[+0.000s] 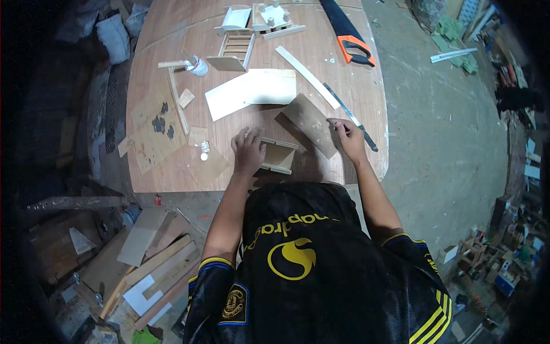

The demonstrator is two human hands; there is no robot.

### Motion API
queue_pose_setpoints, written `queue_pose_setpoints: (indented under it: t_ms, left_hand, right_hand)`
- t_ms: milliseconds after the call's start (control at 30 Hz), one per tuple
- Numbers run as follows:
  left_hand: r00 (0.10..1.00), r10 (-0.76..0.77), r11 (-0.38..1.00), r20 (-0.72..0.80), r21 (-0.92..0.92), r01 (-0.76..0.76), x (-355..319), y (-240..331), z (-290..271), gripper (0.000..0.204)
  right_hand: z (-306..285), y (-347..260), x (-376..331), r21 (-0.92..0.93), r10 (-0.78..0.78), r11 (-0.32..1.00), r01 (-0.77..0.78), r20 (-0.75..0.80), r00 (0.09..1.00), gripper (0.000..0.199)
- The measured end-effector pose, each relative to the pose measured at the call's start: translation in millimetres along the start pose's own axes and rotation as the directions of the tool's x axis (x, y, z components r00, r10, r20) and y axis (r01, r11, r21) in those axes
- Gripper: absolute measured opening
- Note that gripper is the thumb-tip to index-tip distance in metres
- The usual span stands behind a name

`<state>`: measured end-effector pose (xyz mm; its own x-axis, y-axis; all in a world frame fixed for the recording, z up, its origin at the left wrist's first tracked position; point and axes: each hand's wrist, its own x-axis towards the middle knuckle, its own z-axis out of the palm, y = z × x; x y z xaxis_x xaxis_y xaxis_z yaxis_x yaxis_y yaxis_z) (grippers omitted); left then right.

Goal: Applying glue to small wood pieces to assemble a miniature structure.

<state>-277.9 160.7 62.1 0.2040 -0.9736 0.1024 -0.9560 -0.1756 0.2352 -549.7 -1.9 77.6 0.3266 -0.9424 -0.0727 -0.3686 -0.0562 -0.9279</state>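
I count my two hands, one left [248, 153] and one right [350, 140] — plus one orange-handled handsaw [348, 35], one slim-bladed tool [350, 115], one white pot [199, 67], one small wooden box [279, 156], one brown board [312, 121], one long pale strip [307, 77] — and probably two pale panels [272, 86], though their edges merge.

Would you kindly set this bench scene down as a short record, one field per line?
Surface: wood-grain table
Left hand: at the left end of a small open wooden box
Right hand: by the right edge of a brown board; contact unclear
Beyond the board: pale panels
Tool: handsaw with orange handle, far right
Container: small tub, left of the panels
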Motion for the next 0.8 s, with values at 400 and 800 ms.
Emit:
queue_pose_setpoints:
  t_ms: [400, 800]
  left_hand:
    - [0.986, -0.145, 0.987, 0.085, -0.052, 0.15, -23.7, -1.6, -33.0, 0.042]
    - [0.978, -0.191, 0.973, 0.084, -0.112, 0.2, -29.9, 31.0, -39.9, 0.038]
  right_hand:
    - [10.6, 1.5, -34.8, -0.168, 0.078, 0.985, -0.041, 0.223, 0.972, 0.022]
    - [87.3, -25.1, -18.4, -0.566, -0.095, 0.697, 0.441, 0.535, 0.839, 0.027]
